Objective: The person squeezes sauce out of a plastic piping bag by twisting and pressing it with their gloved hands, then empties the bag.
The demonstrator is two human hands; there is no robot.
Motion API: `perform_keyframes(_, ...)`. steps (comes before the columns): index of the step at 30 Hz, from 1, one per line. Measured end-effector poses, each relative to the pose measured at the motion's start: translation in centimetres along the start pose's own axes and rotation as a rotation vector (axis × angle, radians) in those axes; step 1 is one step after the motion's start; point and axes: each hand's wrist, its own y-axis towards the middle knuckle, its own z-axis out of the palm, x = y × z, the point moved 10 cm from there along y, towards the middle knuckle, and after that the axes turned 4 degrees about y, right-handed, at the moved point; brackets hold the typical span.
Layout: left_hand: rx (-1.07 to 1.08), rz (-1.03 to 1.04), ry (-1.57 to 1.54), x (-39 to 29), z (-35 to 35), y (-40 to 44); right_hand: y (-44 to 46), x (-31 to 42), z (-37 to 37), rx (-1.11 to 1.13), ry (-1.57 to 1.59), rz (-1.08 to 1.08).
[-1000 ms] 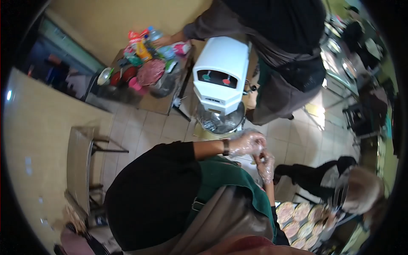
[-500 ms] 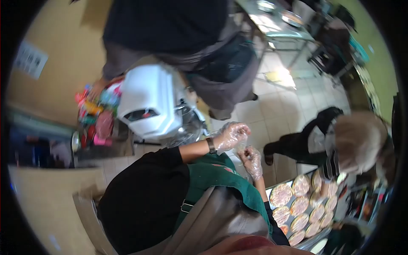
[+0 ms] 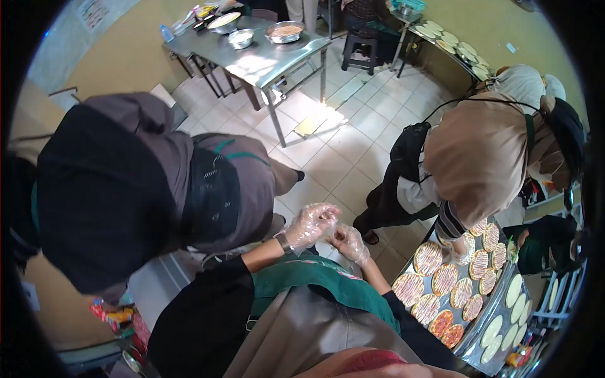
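Both my hands are held in front of my green apron (image 3: 287,275), in thin clear plastic gloves. My left hand (image 3: 313,223), with a dark band at the wrist, has its fingers curled in. Close beside it, slightly lower and to the right, my right hand (image 3: 348,244) is closed too, fingertips bent toward the left glove. Whether either hand pinches glove film or something small I cannot make out. To the right of my right arm lie several round topped pizzas (image 3: 445,279) in rows, most striped with pale sauce.
A co-worker on the right reaches a gloved hand (image 3: 464,249) over the pizzas; another (image 3: 217,189) stands close on my left. Plain dough rounds (image 3: 493,331) lie beyond the pizzas. Ahead are a steel table (image 3: 265,66) with bowls (image 3: 285,31) and a dark stool (image 3: 360,55).
My view has turned to the right, bringing more of the pizzas and the steel table into sight. The white machine on the left is now mostly hidden. My hands stay close together, still curled.
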Motion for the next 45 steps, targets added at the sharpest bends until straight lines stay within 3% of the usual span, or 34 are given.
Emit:
perform_keyframes(2, -0.061, -0.095, -0.013, 0.8, -3.1, 2.1, 4.5, 1.9, -0.4, 0.03, -0.163, -0.157)
perform_keyframes(12, -0.336, -0.204, -0.209, 7.5, -13.1, 11.7, 26.2, 4.9, -2.8, 0.228, -0.249, -0.333)
perform_keyframes(15, -0.543, -0.287, -0.424, 11.8, -15.5, 14.5, 32.7, 4.9, -1.5, 0.432, -0.345, -0.411)
perform_keyframes(18, -0.632, -0.308, -0.395, 11.2, -18.3, 19.5, 38.6, 5.2, -1.6, 0.578, -0.432, -0.393)
perform_keyframes(20, -0.656, -0.296, -0.465, 9.0, -19.5, 23.8, 41.5, 7.2, -2.8, 0.611, -0.518, -0.494)
perform_keyframes(23, -0.62, -0.322, -0.524, 9.4, -20.9, 30.3, 46.7, 8.1, -6.1, 0.549, -0.448, -0.53)
perform_keyframes(26, -0.554, -0.37, -0.608, 11.9, -21.6, 36.7, 50.9, 6.7, -10.0, 0.557, -0.465, -0.384)
perform_keyframes(29, -0.462, -0.263, -0.406, 14.0, -23.0, 45.3, 55.7, 5.5, -15.4, 0.409, -0.035, -0.365)
perform_keyframes(33, -0.114, -0.218, -0.291, 17.8, -21.0, 57.0, 61.8, 2.9, -23.8, 0.177, 0.039, -0.319)
perform_keyframes(36, 0.053, -0.134, -0.151, 17.0, -19.7, 64.4, 65.0, 3.6, -30.5, -0.01, 0.019, -0.31)
perform_keyframes(42, 0.203, -0.018, -0.012, 17.1, -19.3, 75.7, 69.7, 2.2, -37.5, -0.175, -0.043, -0.239)
perform_keyframes(45, 0.232, 0.004, -0.021, 17.5, -18.7, 80.6, 71.9, 0.1, -40.4, -0.276, 0.174, -0.191)
